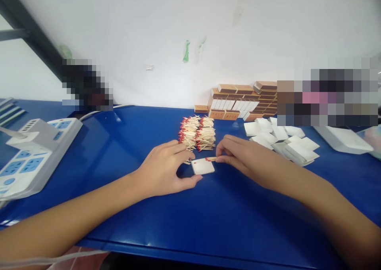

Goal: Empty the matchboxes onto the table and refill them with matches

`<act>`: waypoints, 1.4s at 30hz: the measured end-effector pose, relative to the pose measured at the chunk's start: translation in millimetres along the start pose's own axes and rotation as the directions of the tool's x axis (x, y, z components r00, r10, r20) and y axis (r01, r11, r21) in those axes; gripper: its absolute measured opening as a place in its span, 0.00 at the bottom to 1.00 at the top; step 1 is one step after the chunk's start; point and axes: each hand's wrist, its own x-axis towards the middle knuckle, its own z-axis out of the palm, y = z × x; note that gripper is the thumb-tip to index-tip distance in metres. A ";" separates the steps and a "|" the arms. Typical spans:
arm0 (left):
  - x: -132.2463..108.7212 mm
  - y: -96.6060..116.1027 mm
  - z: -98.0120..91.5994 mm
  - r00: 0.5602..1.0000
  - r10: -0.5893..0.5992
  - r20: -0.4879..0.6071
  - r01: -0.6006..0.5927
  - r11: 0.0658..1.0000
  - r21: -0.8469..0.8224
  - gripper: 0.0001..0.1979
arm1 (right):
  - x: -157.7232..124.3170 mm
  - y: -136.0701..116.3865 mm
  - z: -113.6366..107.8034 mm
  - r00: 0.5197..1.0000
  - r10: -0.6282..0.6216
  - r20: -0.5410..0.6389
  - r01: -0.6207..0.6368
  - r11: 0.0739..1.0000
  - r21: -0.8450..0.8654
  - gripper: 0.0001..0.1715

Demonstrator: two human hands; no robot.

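Observation:
A small white matchbox tray (203, 167) lies on the blue table in front of me, with a red match head showing near its left end. My left hand (166, 169) grips the tray's left end, thumb at the near corner and fingers at the far side. Pinched between the thumb and fingers of my right hand (235, 153) are a few red-tipped matches (211, 159), their heads over the tray's far right corner. Just beyond the tray, loose matches lie in two heaps, a left heap (188, 133) and a right heap (206, 133).
Brown matchboxes (228, 114) are stacked against the wall. Several white trays (279, 132) lie in a pile at the right, beside a white box-like object (343, 139). A white power strip (44, 155) with blue sockets stands at the left. The blue table's (178, 230) front edge runs below.

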 end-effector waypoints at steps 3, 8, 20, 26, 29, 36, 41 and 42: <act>0.2 0.7 -0.5 0.999 -0.020 -0.046 0.020 1.000 -0.008 0.16 | -1.3 -3.0 2.9 0.999 -0.031 0.015 0.031 0.999 -0.016 0.14; 0.2 2.2 0.2 0.997 0.040 -0.066 -0.044 0.997 -0.058 0.09 | -0.4 -6.0 6.1 0.998 -0.061 -0.005 0.061 0.998 -0.004 0.10; -0.4 0.4 0.3 0.998 0.042 -0.051 -0.046 0.995 -0.085 0.08 | 1.3 -5.1 6.9 0.998 -0.064 -0.018 0.065 0.998 0.025 0.10; 0.1 2.7 -1.2 0.997 0.016 -0.071 -0.019 0.999 -0.049 0.09 | -2.3 -9.2 -0.2 0.996 -0.094 0.007 0.093 0.991 0.091 0.09; 0.0 1.4 -2.0 0.998 0.006 -0.064 -0.008 1.000 -0.026 0.09 | -4.2 -14.4 -1.8 0.994 -0.113 0.007 0.112 0.990 0.090 0.07; 0.0 1.6 -0.5 0.993 0.084 -0.086 -0.085 0.996 -0.008 0.14 | -6.3 -29.9 4.6 0.993 -0.062 -0.097 0.059 0.998 -0.035 0.19; 0.0 0.6 2.0 0.993 0.095 -0.065 -0.091 0.994 0.054 0.19 | -6.1 -32.9 13.0 0.995 -0.057 -0.086 0.048 0.994 -0.103 0.24; 0.0 0.6 2.7 0.994 0.088 -0.063 -0.084 0.995 0.058 0.19 | -5.9 -32.3 14.0 0.994 -0.057 -0.091 0.046 0.992 -0.118 0.25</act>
